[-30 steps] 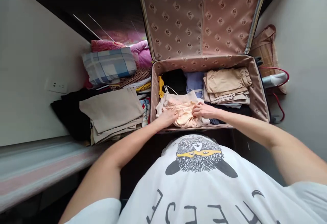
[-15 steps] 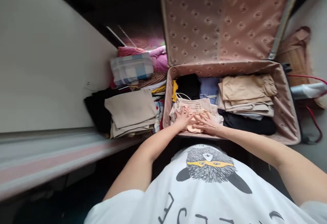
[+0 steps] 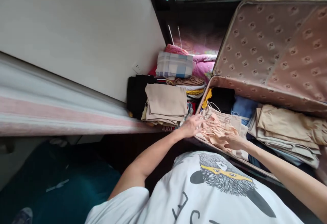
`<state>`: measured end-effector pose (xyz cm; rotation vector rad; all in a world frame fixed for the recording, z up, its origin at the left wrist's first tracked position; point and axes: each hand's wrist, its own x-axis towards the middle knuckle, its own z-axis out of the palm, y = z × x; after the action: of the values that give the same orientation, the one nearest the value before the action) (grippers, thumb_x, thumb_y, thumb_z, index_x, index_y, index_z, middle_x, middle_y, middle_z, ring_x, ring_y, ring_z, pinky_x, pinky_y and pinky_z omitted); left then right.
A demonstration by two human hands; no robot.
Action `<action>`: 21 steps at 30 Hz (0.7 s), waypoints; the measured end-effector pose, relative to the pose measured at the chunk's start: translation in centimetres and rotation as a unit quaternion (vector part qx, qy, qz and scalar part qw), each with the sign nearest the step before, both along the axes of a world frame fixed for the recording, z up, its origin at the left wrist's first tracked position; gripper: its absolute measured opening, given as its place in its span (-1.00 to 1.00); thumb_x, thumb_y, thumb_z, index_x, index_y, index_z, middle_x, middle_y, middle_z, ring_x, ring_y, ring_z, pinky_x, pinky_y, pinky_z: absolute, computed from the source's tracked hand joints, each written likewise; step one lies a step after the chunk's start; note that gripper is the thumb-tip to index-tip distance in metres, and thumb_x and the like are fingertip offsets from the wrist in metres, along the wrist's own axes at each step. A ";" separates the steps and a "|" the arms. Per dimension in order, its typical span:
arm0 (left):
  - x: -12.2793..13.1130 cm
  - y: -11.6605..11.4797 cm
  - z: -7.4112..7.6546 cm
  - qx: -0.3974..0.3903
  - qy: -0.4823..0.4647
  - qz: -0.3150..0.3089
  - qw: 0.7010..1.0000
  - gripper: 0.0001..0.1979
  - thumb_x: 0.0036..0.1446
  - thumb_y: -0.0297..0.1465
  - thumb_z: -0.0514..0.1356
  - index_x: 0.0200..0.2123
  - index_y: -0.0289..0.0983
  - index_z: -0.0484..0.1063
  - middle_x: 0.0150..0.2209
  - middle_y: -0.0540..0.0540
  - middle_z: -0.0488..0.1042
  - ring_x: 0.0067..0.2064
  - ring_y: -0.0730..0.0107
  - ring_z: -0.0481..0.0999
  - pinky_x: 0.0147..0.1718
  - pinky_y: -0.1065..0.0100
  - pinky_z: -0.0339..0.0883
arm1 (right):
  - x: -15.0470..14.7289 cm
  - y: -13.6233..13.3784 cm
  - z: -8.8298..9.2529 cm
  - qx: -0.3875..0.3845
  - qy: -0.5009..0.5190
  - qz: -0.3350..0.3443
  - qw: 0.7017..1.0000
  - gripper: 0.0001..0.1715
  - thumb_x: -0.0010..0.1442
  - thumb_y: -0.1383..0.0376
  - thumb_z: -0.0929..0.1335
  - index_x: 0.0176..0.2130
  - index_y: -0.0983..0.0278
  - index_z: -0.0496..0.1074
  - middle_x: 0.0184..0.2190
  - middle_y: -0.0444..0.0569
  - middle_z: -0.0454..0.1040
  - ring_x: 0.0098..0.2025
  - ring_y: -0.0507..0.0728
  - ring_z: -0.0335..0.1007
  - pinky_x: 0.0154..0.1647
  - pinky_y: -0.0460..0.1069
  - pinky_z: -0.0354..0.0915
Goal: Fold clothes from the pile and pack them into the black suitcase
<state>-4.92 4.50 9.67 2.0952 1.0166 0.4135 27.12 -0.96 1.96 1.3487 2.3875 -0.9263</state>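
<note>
An open suitcase with patterned pink lining holds folded clothes. In its front left corner lies a crumpled peach garment on top of a pale lace-trimmed one with thin straps. My left hand is over the suitcase's left rim, fingers apart and holding nothing, with the tips close to the peach garment's edge; whether they touch it I cannot tell. On the garment's right part rests my right hand, its fingers stretched out. Behind the garments are a black folded cloth and a blue one.
Beige folded trousers are stacked at the suitcase's right. Left of it, a beige folded stack, black clothes and a plaid folded cloth lie against the white wall. The raised lid stands behind.
The view has turned left, shifting the suitcase rightward in the picture. My left hand has come off the peach garment toward the suitcase's left rim. My right hand stays on the garment.
</note>
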 end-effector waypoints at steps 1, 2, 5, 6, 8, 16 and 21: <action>-3.0 0.5 1.1 0.016 -0.014 0.085 0.996 -0.61 0.21 -0.34 0.30 0.11 -0.15 0.57 0.23 -0.28 0.41 0.28 -0.03 0.41 0.35 -0.01 0.21 | -1.3 1.2 1.2 -0.014 0.014 0.003 1.000 -0.45 0.09 0.30 0.41 0.08 0.01 0.62 -0.08 0.11 0.63 -0.02 0.34 0.58 0.11 0.27 0.43; -6.1 1.2 1.9 0.034 -0.016 0.179 0.983 -0.66 0.20 -0.36 0.30 0.05 -0.16 0.59 0.16 -0.27 0.45 0.24 -0.04 0.43 0.34 -0.02 0.22 | -2.8 2.3 2.5 -0.022 0.036 0.007 0.999 -0.47 0.17 0.28 0.37 0.12 0.06 0.60 -0.06 0.12 0.62 -0.03 0.31 0.57 0.07 0.21 0.45; -14.9 2.9 3.1 0.050 0.086 0.424 0.900 -0.57 0.12 -0.39 0.36 0.09 -0.24 0.54 0.11 -0.34 0.44 0.24 -0.20 0.40 0.34 -0.11 0.16 | -9.2 5.5 6.0 0.024 0.114 -0.015 0.993 -0.50 0.32 0.24 0.28 0.18 0.17 0.54 0.05 0.16 0.56 -0.02 0.27 0.55 0.07 0.14 0.43; -17.2 3.2 3.1 0.024 0.132 0.469 0.873 -0.52 0.10 -0.38 0.37 0.11 -0.30 0.52 0.09 -0.38 0.44 0.23 -0.24 0.41 0.32 -0.12 0.18 | -11.7 6.4 6.8 0.042 0.131 -0.021 0.990 -0.49 0.34 0.23 0.27 0.20 0.21 0.51 0.06 0.18 0.54 -0.02 0.27 0.54 0.08 0.14 0.43; -20.4 3.4 2.5 -0.044 0.202 0.498 0.842 -0.51 0.12 -0.34 0.37 0.11 -0.38 0.51 0.03 -0.42 0.45 0.16 -0.26 0.47 0.25 -0.07 0.26 | -16.8 8.1 7.9 0.071 0.161 -0.016 0.984 -0.46 0.34 0.22 0.30 0.25 0.27 0.45 0.08 0.20 0.50 0.06 0.28 0.49 0.14 0.14 0.40; -21.8 4.0 0.7 -0.038 0.220 0.488 0.844 -0.47 0.08 -0.12 0.40 0.06 -0.27 0.51 0.09 -0.42 0.41 0.22 -0.35 0.38 0.21 -0.15 0.25 | -31.0 12.6 6.5 0.075 0.160 0.090 0.980 -0.45 0.31 0.20 0.41 0.22 0.32 0.41 0.23 0.28 0.32 0.23 0.35 0.29 0.27 0.24 0.26; -22.3 9.0 0.4 -0.050 0.171 0.516 0.838 -0.29 0.01 -0.20 0.46 0.19 -0.29 0.35 0.21 -0.48 0.36 0.31 -0.38 0.31 0.24 -0.18 0.20 | -31.9 16.7 6.0 0.051 0.174 0.116 0.977 -0.55 0.30 0.29 0.41 0.16 0.29 0.50 0.21 0.22 0.38 0.25 0.32 0.30 0.34 0.25 0.19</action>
<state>-27.24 13.54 10.04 1.3665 2.3093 0.4765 -4.79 15.70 7.99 0.9713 2.8145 -1.0549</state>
